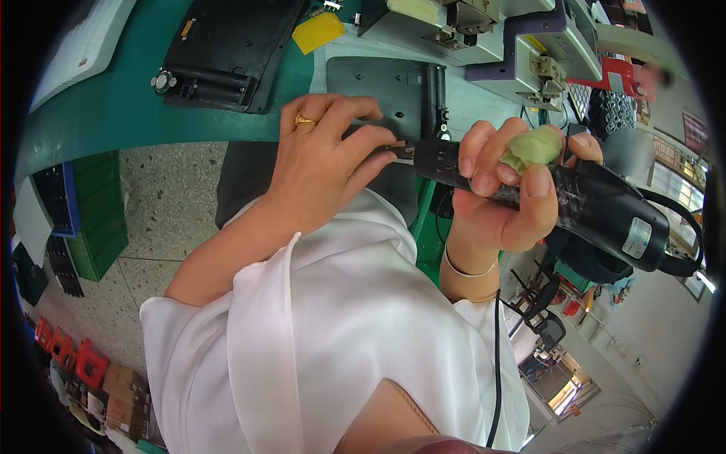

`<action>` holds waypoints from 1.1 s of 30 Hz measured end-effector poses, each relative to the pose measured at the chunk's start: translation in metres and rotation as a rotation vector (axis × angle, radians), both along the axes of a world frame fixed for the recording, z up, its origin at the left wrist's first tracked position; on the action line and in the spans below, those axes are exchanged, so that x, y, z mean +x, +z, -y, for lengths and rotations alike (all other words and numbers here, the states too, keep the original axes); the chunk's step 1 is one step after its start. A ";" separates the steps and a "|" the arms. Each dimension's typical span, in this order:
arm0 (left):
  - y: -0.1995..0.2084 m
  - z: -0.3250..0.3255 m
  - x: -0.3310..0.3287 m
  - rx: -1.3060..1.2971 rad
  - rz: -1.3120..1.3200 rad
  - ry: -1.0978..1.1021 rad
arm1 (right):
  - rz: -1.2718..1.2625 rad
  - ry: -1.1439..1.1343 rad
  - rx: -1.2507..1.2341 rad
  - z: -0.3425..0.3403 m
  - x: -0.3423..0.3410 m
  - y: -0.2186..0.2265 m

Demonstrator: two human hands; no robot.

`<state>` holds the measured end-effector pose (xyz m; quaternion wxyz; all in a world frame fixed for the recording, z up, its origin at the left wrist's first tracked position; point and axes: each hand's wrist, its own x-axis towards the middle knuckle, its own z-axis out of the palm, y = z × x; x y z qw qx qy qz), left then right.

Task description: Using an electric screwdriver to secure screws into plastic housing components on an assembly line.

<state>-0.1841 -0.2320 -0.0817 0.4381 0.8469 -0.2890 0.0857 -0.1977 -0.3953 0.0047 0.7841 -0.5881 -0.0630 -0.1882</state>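
My right hand [507, 189] is closed round a black electric screwdriver [605, 204], held sideways with its tip pointing left. Pale green wrapping [532, 147] covers part of the tool under my fingers. Close to that tip, my left hand [325, 144], with a gold ring, has its thumb and index finger drawn together. Whatever they pinch is too small to make out. Just beyond both hands lies a black flat panel [378, 85] with a cylindrical bar along its right side; my left hand overlaps its near edge.
Another black panel [219, 53] lies on the green table [144, 91], beside a yellow piece [318, 32]. Grey machine fixtures [522, 68] stand at the far right. A green crate [100, 219] is on the left. The screwdriver's black cable [684, 216] loops at the right.
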 end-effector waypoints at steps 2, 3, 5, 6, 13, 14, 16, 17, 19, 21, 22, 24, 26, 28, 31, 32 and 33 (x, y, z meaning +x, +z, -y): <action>-0.002 0.001 0.000 -0.031 0.018 0.008 | 0.019 -0.013 -0.016 -0.001 0.001 0.001; -0.002 0.001 0.000 -0.042 0.013 0.016 | 0.002 -0.007 0.002 -0.001 0.000 0.001; -0.003 0.001 -0.001 -0.054 0.005 0.025 | -0.017 0.001 0.020 -0.002 0.000 0.002; -0.003 0.002 -0.001 -0.058 0.009 0.027 | -0.029 0.000 0.015 -0.003 0.000 0.004; -0.003 0.003 -0.002 -0.069 0.016 0.028 | -0.052 0.042 -0.046 -0.004 -0.002 0.004; -0.003 0.002 -0.002 -0.069 0.014 0.029 | -0.053 0.044 -0.046 -0.004 -0.002 0.004; -0.002 0.000 -0.002 -0.049 0.015 0.003 | -0.051 0.039 -0.022 -0.005 -0.001 0.002; -0.002 0.000 -0.002 -0.049 0.013 0.005 | -0.053 0.041 -0.022 -0.005 0.000 0.001; -0.001 -0.001 -0.002 -0.011 -0.031 0.011 | -0.053 -0.021 -0.070 -0.007 0.000 -0.002; -0.003 -0.001 -0.003 0.014 -0.025 0.008 | -0.025 -0.026 -0.080 -0.010 0.001 -0.005; -0.003 -0.001 -0.003 0.040 -0.018 0.003 | 0.004 -0.033 -0.090 -0.011 0.002 -0.006; -0.002 -0.001 -0.003 0.044 -0.023 0.005 | 0.011 -0.037 -0.096 -0.010 0.002 -0.008; -0.002 -0.001 -0.004 0.048 -0.029 0.007 | 0.017 -0.042 -0.102 -0.010 0.003 -0.009; -0.002 -0.001 -0.004 0.051 -0.032 0.006 | -0.005 -0.063 -0.111 -0.011 0.003 -0.009; -0.003 -0.001 -0.004 0.055 -0.032 0.010 | -0.026 -0.066 -0.130 -0.012 0.001 -0.008; -0.003 -0.001 -0.005 0.054 -0.033 0.010 | -0.027 -0.065 -0.130 -0.012 0.000 -0.008; -0.003 0.000 -0.005 0.051 -0.031 0.013 | -0.035 -0.056 -0.134 -0.012 0.000 -0.008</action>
